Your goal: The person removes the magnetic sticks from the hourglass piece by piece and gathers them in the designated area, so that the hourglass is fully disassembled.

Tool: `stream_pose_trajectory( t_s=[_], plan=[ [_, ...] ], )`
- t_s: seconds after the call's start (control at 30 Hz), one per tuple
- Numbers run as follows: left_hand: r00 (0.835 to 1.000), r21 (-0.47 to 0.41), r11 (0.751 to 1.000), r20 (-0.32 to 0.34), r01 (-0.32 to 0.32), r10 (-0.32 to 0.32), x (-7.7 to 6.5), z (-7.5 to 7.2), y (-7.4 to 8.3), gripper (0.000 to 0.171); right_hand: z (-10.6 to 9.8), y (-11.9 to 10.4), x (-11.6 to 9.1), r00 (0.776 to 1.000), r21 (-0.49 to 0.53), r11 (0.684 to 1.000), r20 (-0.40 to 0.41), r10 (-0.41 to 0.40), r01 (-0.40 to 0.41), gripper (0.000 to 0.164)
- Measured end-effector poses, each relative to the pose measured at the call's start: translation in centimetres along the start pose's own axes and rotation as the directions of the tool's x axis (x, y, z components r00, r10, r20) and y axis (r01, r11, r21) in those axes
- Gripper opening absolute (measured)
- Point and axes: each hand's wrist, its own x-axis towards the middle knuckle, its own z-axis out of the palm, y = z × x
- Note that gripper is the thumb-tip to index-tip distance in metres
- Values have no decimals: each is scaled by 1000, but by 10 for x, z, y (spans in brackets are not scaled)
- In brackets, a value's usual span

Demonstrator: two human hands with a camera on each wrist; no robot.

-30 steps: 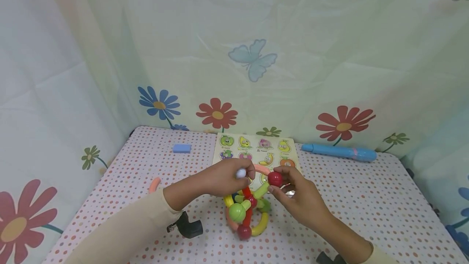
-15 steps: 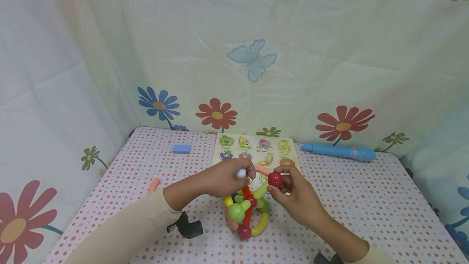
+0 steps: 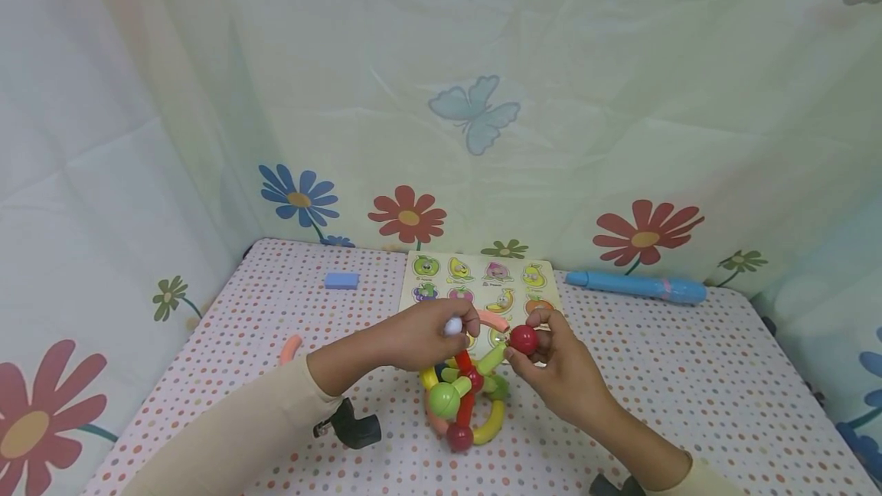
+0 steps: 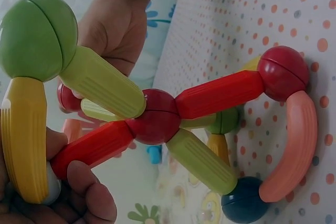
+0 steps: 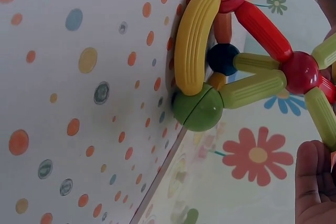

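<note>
A magnetic stick-and-ball structure of red, yellow, green and salmon sticks stands between the hands. Its central red ball has several straight sticks radiating from it. At the top, my left hand grips a white ball, where a red stick and a curved yellow stick meet. A curved salmon stick extends right from that hand. My right hand pinches a red ball between thumb and fingers, at the tip of a light green stick. A small gap separates ball and salmon stick.
Behind the structure lies a fruit picture board. A blue block is at the back left, a blue tube-shaped object at the back right. Another salmon stick lies beside the left forearm on the dotted table.
My right hand has shifted the red ball slightly right, away from the salmon stick's end, which now shows bare. My left hand has kept its hold.
</note>
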Motion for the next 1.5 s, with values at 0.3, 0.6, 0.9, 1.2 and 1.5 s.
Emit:
stream_pose_trajectory(
  t_s=[0.3, 0.6, 0.9, 1.2, 1.5],
  plan=[
    [999, 4, 999, 16, 42, -42, 1, -1, 2, 15, -9, 7, 1, 998, 5, 998, -29, -57, 57, 50],
    [999, 31, 999, 3, 38, -38, 1, -2, 1, 27, -36, 30, 14, 981, -232, 968, -145, -130, 94, 52],
    [999, 16, 999, -7, 47, -47, 0, -1, 0, 35, -65, 62, 32, 989, -306, 952, -145, -40, -6, 54],
    [998, 0, 998, -11, 64, -64, -2, -1, 2, 48, -79, 85, 46, 990, -328, 939, -129, 61, -101, 60],
    [997, 9, 997, -17, 75, -75, -2, -1, 3, 48, -87, 104, 62, 982, -330, 927, -115, 148, -178, 59]
  ],
)
